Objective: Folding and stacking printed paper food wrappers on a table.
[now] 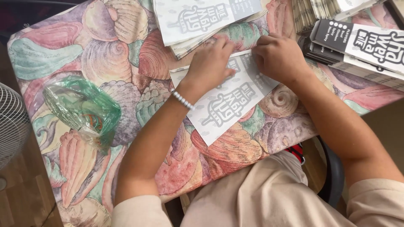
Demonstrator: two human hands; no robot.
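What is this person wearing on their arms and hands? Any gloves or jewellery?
No gloves: both hands are bare. The left hand has a bracelet of small white beads around its wrist. The right hand shows no ring, watch or band. Both forearms are uncovered; short, loose beige sleeves end near the elbows, part of a beige top.

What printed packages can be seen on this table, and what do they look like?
Flat white paper sleeve: centre, under both hands, grey print.
Stack of white sleeves: top centre, grey print.
Folded boxes: top right, black and white.
Clear green-tinted plastic bag: left, crumpled.
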